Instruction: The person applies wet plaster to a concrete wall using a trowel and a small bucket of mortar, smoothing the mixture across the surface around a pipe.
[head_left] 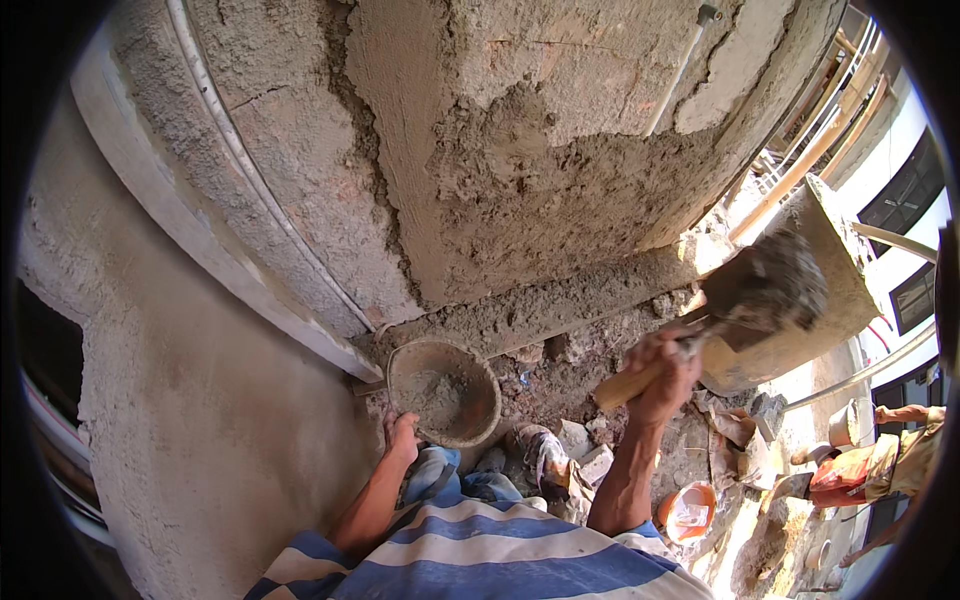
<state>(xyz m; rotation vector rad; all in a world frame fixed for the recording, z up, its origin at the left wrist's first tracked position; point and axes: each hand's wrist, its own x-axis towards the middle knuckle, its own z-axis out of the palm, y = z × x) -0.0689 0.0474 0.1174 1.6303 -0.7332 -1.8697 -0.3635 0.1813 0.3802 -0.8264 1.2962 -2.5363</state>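
My left hand (402, 430) grips the edge of a round mortar pan (440, 400) with some grey mortar in it. My right hand (662, 372) is closed on a trowel (745, 310), its blade raised to the right and loaded with dark wet mortar (785, 280), slightly blurred. A pale wooden piece (620, 388) is also in that hand. Ahead of me is a rough wall (540, 180), partly coated with fresh mortar, with a ledge (560, 305) along its foot and a white pipe (240, 150) running down its left part.
A plastered wall (180, 390) stands close on the left. A large tilted board or tub (830, 310) is at right. Rubble (590, 440) and an orange bucket (688, 512) lie below. Another person (900, 460) works at far right. Poles (840, 120) lean behind.
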